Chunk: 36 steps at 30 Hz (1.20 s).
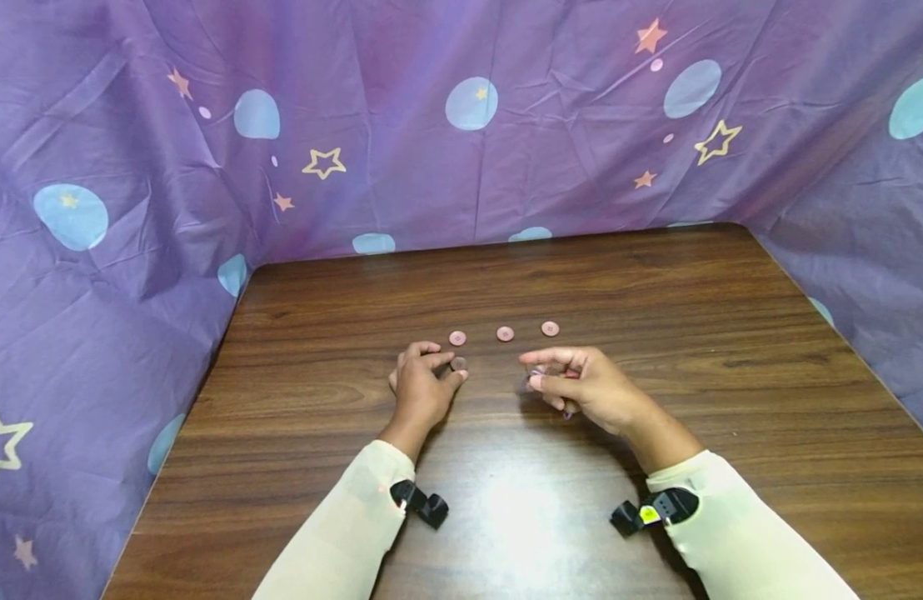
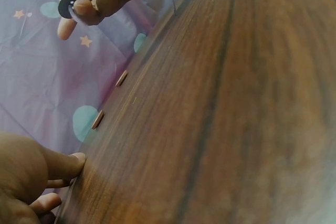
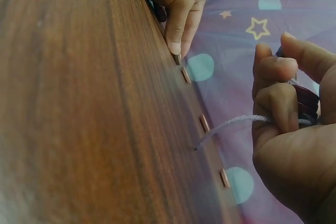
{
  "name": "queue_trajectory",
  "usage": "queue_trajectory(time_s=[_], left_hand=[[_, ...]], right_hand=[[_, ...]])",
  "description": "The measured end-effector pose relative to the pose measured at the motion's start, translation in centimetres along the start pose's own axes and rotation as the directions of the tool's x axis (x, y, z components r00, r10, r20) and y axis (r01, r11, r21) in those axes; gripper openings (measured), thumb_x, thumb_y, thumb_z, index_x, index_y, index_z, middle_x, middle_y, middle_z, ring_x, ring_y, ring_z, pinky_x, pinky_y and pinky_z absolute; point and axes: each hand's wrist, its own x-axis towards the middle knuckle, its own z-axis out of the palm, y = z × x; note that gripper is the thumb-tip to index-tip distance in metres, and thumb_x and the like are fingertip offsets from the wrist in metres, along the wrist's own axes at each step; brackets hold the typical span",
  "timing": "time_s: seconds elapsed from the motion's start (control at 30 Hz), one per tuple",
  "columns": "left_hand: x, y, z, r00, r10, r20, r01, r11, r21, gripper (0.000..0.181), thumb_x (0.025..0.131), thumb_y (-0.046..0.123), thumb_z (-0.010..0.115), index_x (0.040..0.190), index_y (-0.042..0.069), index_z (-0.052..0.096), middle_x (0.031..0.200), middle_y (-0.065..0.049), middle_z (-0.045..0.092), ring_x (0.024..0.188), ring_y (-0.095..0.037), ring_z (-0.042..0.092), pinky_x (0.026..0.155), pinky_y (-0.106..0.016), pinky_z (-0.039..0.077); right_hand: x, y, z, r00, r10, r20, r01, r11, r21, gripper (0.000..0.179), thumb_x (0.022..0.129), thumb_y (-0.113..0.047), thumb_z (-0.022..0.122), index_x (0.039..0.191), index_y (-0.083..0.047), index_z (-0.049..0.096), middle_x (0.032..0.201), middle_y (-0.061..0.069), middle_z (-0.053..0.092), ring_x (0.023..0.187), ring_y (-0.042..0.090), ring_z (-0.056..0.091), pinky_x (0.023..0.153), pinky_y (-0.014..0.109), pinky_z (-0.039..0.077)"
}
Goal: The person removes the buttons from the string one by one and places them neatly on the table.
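Note:
My left hand (image 1: 422,390) pinches a dark brown button (image 1: 459,363) lying on the wooden table, with thumb and index finger at its edges. In the right wrist view, that left hand (image 3: 181,11) reaches down to the tabletop. Above the table, my right hand (image 1: 598,390) holds a dark button (image 2: 68,4) at its fingertips. Light purple yarn (image 3: 231,121) runs through its curled fingers, its end hanging free. Dark red buttons (image 3: 307,100) show against its palm; how many is unclear. Three pink buttons, left (image 1: 457,337), middle (image 1: 505,333) and right (image 1: 550,328), lie in a row beyond the hands.
The brown wood-grain table (image 1: 341,308) has rounded far corners. A purple curtain (image 1: 401,83) with stars and blue circles hangs behind and at both sides. Black wrist cameras, left (image 1: 420,502) and right (image 1: 656,510), sit over pale sleeves.

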Motion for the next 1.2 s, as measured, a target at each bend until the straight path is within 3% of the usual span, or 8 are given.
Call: queue_trajectory(time_s=[0.17, 0.47, 0.9, 1.2], left_hand=[[-0.01, 0.12, -0.04, 1.0, -0.001, 0.002, 0.001, 1.0, -0.006, 0.036, 0.076, 0.025, 0.085, 0.11, 0.014, 0.077, 0.125, -0.003, 0.062, 0.125, -0.027, 0.051, 0.104, -0.051, 0.03], [0.02, 0.08, -0.02, 1.0, -0.007, 0.002, 0.007, 1.0, 0.001, 0.036, 0.076, 0.025, 0.085, 0.11, 0.014, 0.077, 0.125, -0.003, 0.062, 0.125, -0.026, 0.05, 0.104, -0.05, 0.03], [-0.04, 0.01, -0.02, 1.0, -0.005, 0.006, 0.005, 1.0, -0.002, 0.037, 0.076, 0.026, 0.085, 0.109, 0.014, 0.077, 0.125, -0.002, 0.062, 0.125, -0.027, 0.05, 0.104, -0.051, 0.03], [0.04, -0.11, -0.01, 1.0, 0.011, -0.01, -0.012, 1.0, -0.008, 0.036, 0.075, 0.026, 0.085, 0.108, 0.013, 0.077, 0.124, -0.003, 0.062, 0.123, -0.027, 0.051, 0.103, -0.051, 0.03]], right_hand=[[0.0, -0.24, 0.05, 1.0, -0.001, 0.011, 0.0, 0.997, 0.076, 0.042, 0.093, -0.005, 0.065, 0.128, 0.011, 0.047, 0.09, 0.003, 0.075, 0.049, 0.006, 0.047, 0.045, 0.018, 0.039], [-0.01, -0.19, -0.08, 1.0, 0.003, 0.023, -0.005, 0.996, 0.09, 0.023, 0.093, -0.006, 0.065, 0.114, -0.001, 0.054, 0.09, 0.001, 0.076, 0.048, 0.005, 0.046, 0.044, 0.018, 0.039], [0.01, 0.06, -0.15, 0.998, -0.038, 0.05, 0.033, 0.996, 0.087, 0.016, 0.094, -0.004, 0.063, 0.108, -0.003, 0.056, 0.088, 0.003, 0.076, 0.047, 0.004, 0.047, 0.041, 0.022, 0.037], [0.03, -0.05, -0.03, 0.999, -0.019, 0.045, 0.015, 0.996, 0.092, 0.016, 0.094, -0.005, 0.064, 0.108, -0.004, 0.058, 0.086, 0.003, 0.075, 0.047, 0.004, 0.047, 0.042, 0.021, 0.038]])
